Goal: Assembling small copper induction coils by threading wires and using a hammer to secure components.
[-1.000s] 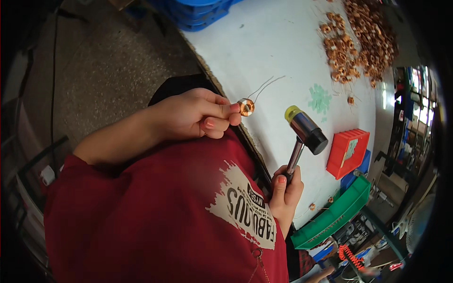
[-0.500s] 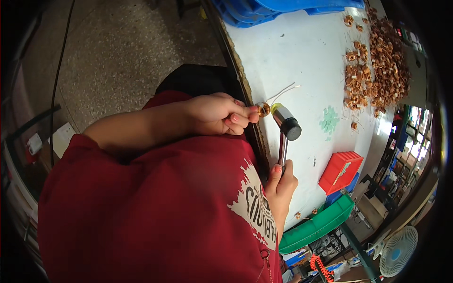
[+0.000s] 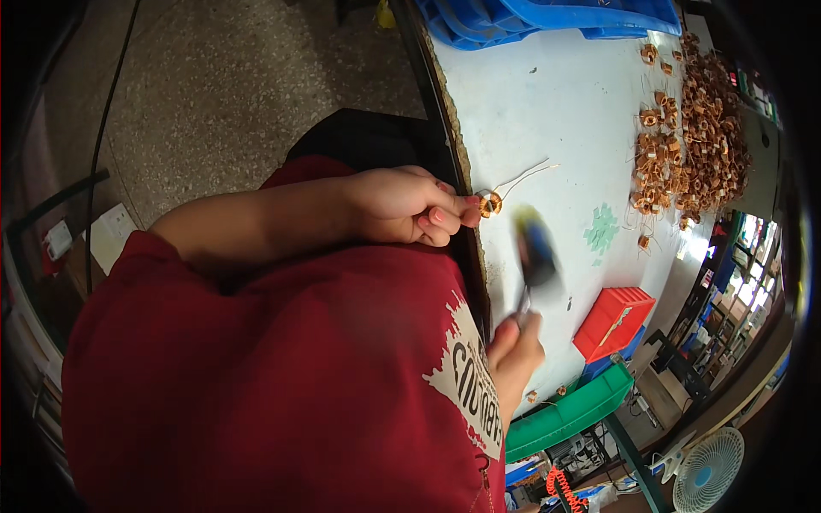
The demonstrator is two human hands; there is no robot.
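Note:
My left hand (image 3: 415, 207) pinches a small copper-wound coil (image 3: 490, 204) against the table's edge. Two thin wire leads run from the coil over the white tabletop (image 3: 513, 103). In my right hand (image 3: 516, 355), closed round its handle, is a mallet (image 3: 536, 252) with one yellow and one black face. Motion smears the mallet's head, which is off the coil, to its right and nearer the bottom of the view. A patch of pale green tape pieces (image 3: 601, 227) lies on the table beyond it.
A large heap of copper coils (image 3: 710, 137) covers the table's right side. Blue bins (image 3: 547, 19) are at the top. Toward the bottom stand a red box (image 3: 611, 323) and a green bin (image 3: 573, 415), with loose coils beside it. A white fan (image 3: 708, 470) stands at lower right.
The mallet's head has swung away from the coil, down and right in the view. My left hand still pinches the coil at the edge. The whole view has shifted slightly.

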